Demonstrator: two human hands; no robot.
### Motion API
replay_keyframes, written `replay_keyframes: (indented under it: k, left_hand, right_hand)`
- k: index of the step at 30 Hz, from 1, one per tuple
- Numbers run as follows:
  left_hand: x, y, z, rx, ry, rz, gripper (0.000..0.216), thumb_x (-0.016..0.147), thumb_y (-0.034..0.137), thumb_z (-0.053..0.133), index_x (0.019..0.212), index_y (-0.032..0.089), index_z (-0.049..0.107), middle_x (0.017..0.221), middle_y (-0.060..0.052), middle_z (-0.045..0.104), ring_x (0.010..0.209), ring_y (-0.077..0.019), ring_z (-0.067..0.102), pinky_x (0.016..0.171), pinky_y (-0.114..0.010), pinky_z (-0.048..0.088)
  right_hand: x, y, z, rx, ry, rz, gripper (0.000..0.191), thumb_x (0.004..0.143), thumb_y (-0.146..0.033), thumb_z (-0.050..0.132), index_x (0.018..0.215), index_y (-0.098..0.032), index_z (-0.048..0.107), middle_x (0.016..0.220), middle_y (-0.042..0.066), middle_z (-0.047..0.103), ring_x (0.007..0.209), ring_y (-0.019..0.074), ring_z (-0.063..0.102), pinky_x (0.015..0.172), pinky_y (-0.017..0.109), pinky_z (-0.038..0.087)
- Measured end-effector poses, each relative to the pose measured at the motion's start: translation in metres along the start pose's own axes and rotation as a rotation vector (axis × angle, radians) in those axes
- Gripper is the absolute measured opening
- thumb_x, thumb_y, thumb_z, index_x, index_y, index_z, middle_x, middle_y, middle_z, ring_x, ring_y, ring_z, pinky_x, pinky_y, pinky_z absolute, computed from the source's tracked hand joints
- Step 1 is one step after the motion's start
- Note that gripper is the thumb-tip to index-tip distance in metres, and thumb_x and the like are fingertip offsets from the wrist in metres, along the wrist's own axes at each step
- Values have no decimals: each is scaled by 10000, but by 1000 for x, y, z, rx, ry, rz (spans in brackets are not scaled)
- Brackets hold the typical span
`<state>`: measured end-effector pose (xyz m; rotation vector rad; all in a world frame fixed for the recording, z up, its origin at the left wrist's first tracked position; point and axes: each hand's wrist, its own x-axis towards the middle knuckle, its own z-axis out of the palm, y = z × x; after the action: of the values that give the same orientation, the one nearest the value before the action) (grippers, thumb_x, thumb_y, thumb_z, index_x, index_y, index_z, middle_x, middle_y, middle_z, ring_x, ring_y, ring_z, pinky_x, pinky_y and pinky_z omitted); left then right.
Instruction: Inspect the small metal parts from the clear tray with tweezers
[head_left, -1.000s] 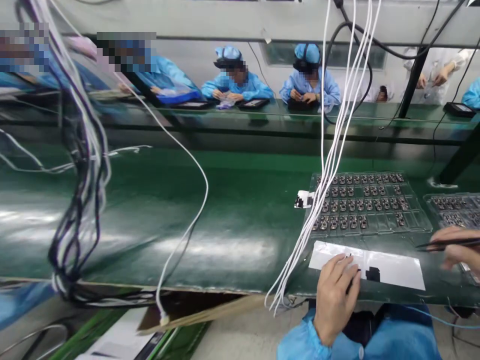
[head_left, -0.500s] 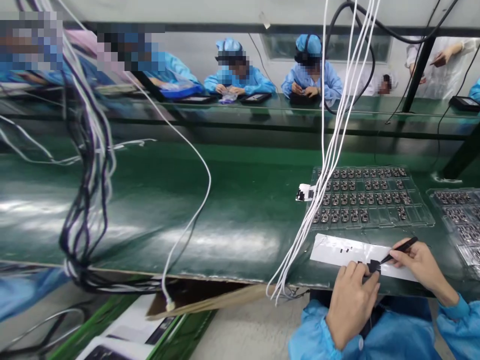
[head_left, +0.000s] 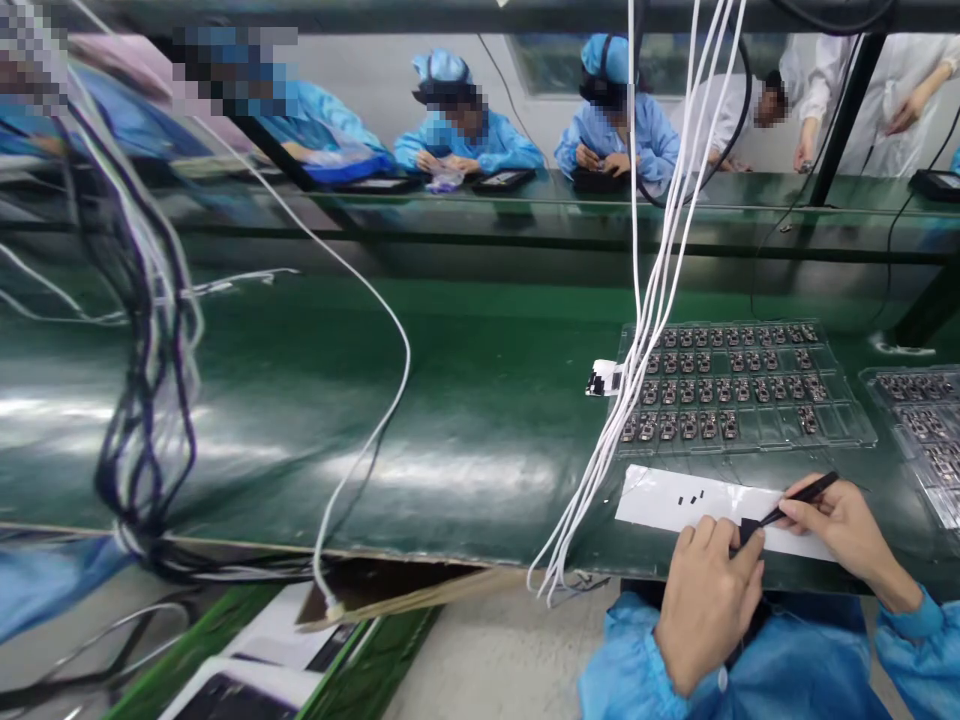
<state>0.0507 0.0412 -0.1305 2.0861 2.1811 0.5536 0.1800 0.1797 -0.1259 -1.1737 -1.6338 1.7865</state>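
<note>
My right hand (head_left: 851, 525) is closed around black tweezers (head_left: 801, 497), whose tips point down and left at a small dark piece (head_left: 747, 530). Whether the tips grip it cannot be told. My left hand (head_left: 712, 600) has its fingers bent together at that same piece, with thumb and forefinger on its near edge, and partly covers it. Under both hands lies a white strip of backing sheet (head_left: 652, 500) near the table's front edge. Several tiny black pieces (head_left: 693, 499) rest on its left half.
Behind the sheet stands a clear tray (head_left: 855, 432) of small circuit boards; a second tray (head_left: 911, 450) is at right. White cables (head_left: 600, 470) hang down left of my hands. A dark cable bundle (head_left: 150, 400) hangs farther left. Co-workers sit across the green table (head_left: 480, 400).
The view has shifted slightly. My left hand covers more of the dark piece, and the tweezers stay beside it. Another tiny black piece shows more clearly on the sheet.
</note>
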Motion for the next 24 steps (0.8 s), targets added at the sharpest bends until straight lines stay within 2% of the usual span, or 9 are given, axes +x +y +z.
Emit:
replay_keyframes:
  k: [6,14,18,21,24]
  left_hand:
    - [-1,-1,2,-31,2,-8,293,883,263,467,1169,258,525,875,-45,482,812,-218,447,679,-369,358]
    - [-1,0,1,-63,-5,-28,293,883,247,455,1166,254,530,876,-46,491,814,-224,450,680,-378,353]
    - [-1,0,1,-96,-1,-45,291,874,242,465,1152,263,548,878,-51,510,816,-232,459,683,-381,355]
    - [1,-1,-1,-169,-2,-84,248,863,238,480,1078,266,599,855,-49,535,801,-232,476,683,-376,362]
    - [8,0,-8,-368,21,-188,214,869,217,456,968,224,646,806,-45,560,775,-208,510,686,-342,384]
  right_hand:
    - [0,1,-1,-11,-7,-34,388,610,-467,764,733,-131,615,596,75,696,566,206,674,524,270,527]
    - [2,2,2,-1,21,-41,414,607,-494,758,720,-128,598,499,59,668,453,155,616,462,236,502]
    - [4,2,2,73,41,-23,413,596,-479,773,716,-137,576,463,41,652,413,136,589,422,209,478]
    - [5,2,1,163,67,6,406,579,-452,795,705,-142,566,453,35,647,406,131,587,409,190,464]
    - [4,1,-2,255,65,36,394,572,-421,811,700,-141,566,454,37,649,393,118,577,406,175,451]
